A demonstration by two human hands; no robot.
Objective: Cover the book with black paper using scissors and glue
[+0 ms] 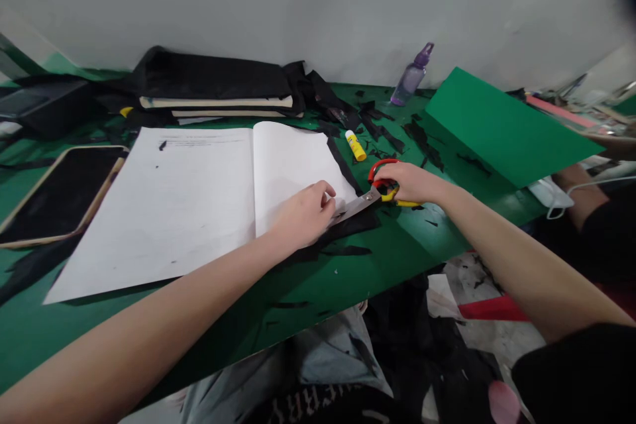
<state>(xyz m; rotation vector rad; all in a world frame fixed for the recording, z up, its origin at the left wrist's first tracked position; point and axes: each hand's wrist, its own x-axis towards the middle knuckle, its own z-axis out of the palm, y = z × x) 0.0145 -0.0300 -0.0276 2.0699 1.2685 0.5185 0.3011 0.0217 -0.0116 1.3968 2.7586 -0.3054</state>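
- Black clothing (318, 407) with pale lettering and faded jeans (338, 351) lie nearest the camera, below the edge of a green table (308, 285).
- White booklet (189, 192) lies open on the table; its left page carries faint print and a few black specks.
- Its right-hand page bows up at the fold, with a black sheet (365, 220) showing along the outer edge and lower corner.
- Left hand (305, 214) rests on the right-hand page near that corner, fingers bent; whether they pinch the paper I cannot tell.
- Right hand (407, 180) is closed around the red and yellow handles of the scissors (368, 197), at the booklet's right edge.
- The blades point toward the left hand; their tips are hard to make out, so how wide they are parted cannot be told.
- Yellow glue stick (356, 146) lies just beyond the scissors, with black scraps (422, 142) around it.
- Purple spray bottle (410, 81) stands near the wall; a green board (507, 129) is tilted at right, close to another person's arm (579, 189).
- Dark-screened tablet (57, 192) lies left of the booklet.
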